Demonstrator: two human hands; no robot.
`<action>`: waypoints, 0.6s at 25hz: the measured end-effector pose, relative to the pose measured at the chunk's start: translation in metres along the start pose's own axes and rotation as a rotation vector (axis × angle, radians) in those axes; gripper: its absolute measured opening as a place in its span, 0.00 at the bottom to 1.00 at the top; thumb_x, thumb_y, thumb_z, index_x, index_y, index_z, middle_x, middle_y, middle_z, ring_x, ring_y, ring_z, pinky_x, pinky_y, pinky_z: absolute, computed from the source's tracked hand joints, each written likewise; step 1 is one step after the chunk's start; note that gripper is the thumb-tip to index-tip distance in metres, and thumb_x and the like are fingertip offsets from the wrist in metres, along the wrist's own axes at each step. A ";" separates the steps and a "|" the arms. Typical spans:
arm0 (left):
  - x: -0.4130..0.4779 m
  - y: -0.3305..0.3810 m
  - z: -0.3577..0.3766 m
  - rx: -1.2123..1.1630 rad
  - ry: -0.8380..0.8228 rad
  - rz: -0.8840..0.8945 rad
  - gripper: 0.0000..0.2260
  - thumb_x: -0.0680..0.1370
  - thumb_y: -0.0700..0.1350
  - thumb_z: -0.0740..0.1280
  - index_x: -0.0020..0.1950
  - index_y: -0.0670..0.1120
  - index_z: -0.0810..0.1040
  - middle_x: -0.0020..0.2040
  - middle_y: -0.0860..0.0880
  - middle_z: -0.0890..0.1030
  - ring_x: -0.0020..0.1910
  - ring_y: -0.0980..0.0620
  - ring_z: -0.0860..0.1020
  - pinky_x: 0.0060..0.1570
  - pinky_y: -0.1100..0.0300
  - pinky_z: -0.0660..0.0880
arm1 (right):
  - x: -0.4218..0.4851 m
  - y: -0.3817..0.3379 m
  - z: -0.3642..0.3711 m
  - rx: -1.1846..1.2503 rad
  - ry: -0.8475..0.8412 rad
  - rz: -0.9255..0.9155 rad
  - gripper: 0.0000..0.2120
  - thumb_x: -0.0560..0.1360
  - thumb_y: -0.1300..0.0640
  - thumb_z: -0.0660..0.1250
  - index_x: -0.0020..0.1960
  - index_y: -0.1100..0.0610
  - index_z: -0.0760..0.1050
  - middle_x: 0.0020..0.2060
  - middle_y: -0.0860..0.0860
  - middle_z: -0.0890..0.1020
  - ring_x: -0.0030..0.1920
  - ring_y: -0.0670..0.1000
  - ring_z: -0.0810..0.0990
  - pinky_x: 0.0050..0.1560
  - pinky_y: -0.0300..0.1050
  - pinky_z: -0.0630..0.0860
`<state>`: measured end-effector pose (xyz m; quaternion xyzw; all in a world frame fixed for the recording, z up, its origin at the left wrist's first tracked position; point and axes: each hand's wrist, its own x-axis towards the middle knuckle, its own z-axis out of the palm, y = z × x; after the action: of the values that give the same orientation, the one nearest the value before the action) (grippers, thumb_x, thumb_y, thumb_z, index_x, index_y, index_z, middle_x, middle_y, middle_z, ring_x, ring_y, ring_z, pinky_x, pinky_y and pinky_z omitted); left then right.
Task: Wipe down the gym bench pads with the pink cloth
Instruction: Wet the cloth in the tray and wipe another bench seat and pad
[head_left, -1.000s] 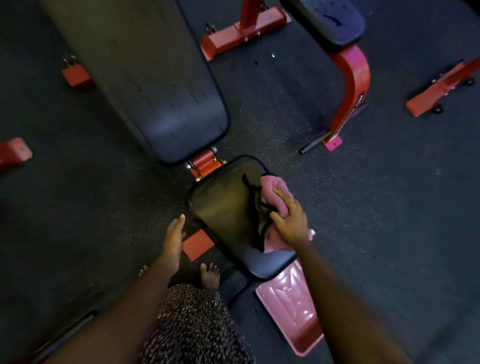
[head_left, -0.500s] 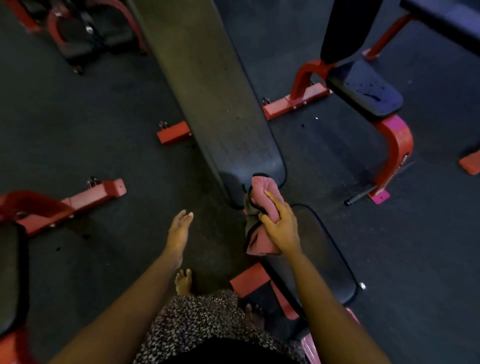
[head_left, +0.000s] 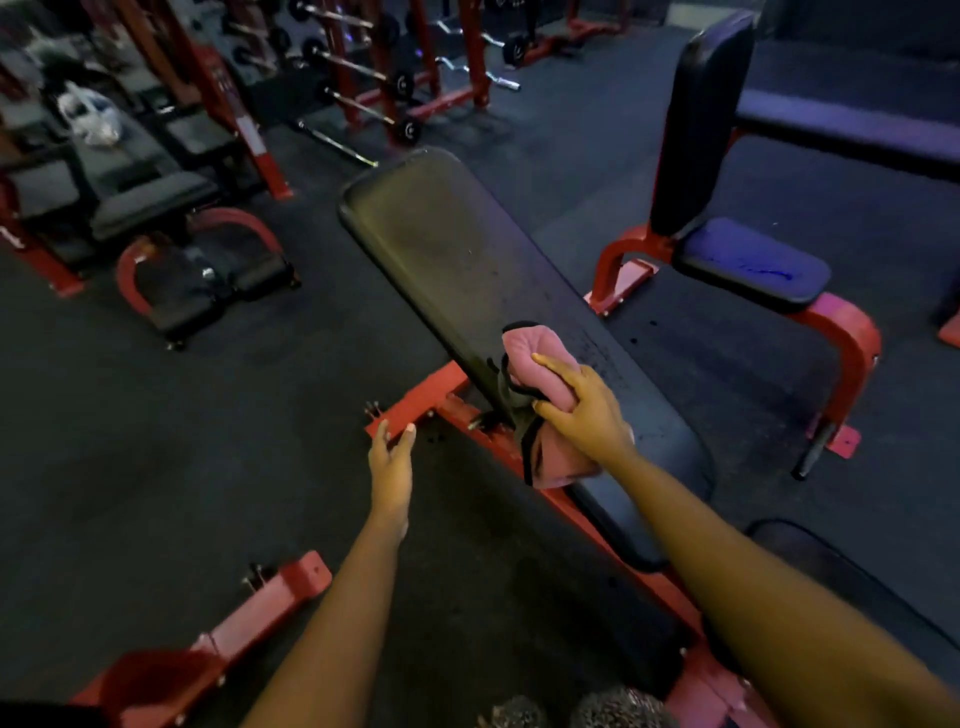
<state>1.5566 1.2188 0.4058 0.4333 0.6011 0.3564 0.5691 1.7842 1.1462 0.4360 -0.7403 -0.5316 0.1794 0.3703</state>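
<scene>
My right hand (head_left: 582, 413) grips the pink cloth (head_left: 527, 351), fingers curled over it, pressing it onto the long back pad (head_left: 457, 254) at the pad's 8 o'clock edge. The pad runs toward 11 o'clock. My left hand (head_left: 392, 465), at 9 o'clock of the cloth, hangs open with straight fingers, holding nothing, just short of the red frame foot (head_left: 415, 402).

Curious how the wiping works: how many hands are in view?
2. The right hand holds the pink cloth on the long bench pad; the left hand hovers empty beside it.
</scene>
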 end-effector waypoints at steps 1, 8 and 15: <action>0.018 0.016 -0.006 -0.015 0.002 0.023 0.25 0.80 0.51 0.60 0.75 0.50 0.59 0.75 0.47 0.60 0.73 0.49 0.61 0.68 0.56 0.59 | 0.018 -0.013 0.005 -0.025 0.012 -0.017 0.27 0.73 0.53 0.68 0.69 0.42 0.65 0.56 0.55 0.73 0.54 0.51 0.71 0.55 0.46 0.67; 0.141 0.099 0.004 -0.183 0.069 0.071 0.26 0.80 0.54 0.57 0.76 0.51 0.53 0.75 0.48 0.60 0.73 0.47 0.62 0.70 0.50 0.59 | 0.159 -0.064 0.027 -0.089 0.162 -0.086 0.27 0.70 0.53 0.70 0.68 0.43 0.69 0.52 0.55 0.74 0.53 0.56 0.74 0.54 0.47 0.70; 0.273 0.168 0.061 -0.334 0.154 0.110 0.26 0.80 0.58 0.54 0.76 0.49 0.55 0.75 0.47 0.60 0.73 0.48 0.62 0.70 0.54 0.59 | 0.336 -0.109 0.059 -0.223 0.185 -0.284 0.29 0.65 0.46 0.63 0.67 0.39 0.69 0.59 0.57 0.74 0.56 0.60 0.74 0.54 0.59 0.73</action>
<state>1.6433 1.5304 0.4525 0.3364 0.5510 0.5138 0.5650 1.7983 1.4937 0.5200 -0.7077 -0.6109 -0.0031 0.3548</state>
